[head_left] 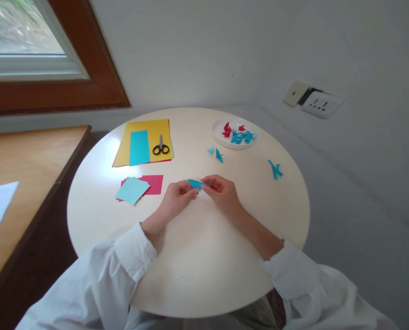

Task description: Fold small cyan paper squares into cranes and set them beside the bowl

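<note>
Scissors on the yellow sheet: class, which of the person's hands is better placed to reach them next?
Probably the left hand. The scissors lie on its side of the table, while the right hand sits farther off. Both hands pinch the folded blue paper, so one must let go.

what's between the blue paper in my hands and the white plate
In the head view, two small folded blue pieces lie between the blue paper and the plate.

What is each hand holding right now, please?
Left hand: closed on the folded blue paper.
Right hand: closed on the same paper's other end.
</note>
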Motion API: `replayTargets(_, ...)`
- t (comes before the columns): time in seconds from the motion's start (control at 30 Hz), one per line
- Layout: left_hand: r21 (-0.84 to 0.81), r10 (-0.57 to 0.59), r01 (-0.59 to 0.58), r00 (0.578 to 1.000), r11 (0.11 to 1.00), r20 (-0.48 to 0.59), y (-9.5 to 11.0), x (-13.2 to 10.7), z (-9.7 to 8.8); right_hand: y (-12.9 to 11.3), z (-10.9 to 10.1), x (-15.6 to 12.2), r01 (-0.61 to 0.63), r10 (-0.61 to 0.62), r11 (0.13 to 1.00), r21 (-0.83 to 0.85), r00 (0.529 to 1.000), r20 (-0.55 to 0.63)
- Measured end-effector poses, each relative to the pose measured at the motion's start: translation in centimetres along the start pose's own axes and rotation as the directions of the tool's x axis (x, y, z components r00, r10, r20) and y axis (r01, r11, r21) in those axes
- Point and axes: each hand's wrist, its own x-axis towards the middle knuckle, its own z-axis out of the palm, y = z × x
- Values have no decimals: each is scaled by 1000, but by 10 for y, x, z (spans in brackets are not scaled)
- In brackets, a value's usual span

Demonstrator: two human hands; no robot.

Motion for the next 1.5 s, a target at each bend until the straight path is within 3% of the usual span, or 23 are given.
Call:
replayTargets(0.33,97,63,-67,997,993,42,9,-2,2,-7,1,1,-39,43,997,-69,997,62)
replayTargets(0.67,113,61,-68,996,991,57,12,-4,1,-9,1,-1,-16,18,998,-67,999,28)
replayTargets(0.9,172,88,-98,994,980,63,4,-3,1,-7,0,-1,-45,58,994,-104,991,124)
replayTargets(1.23,71,75,-71,996,995,-51,10,-3,0,-9,-2,-1,-56,70,987,-147,993,91)
replayTargets(1.5,73,62,-60,997,996,-35,12,-3,0,-9,-2,-3,-19,39,980,-196,995,96)
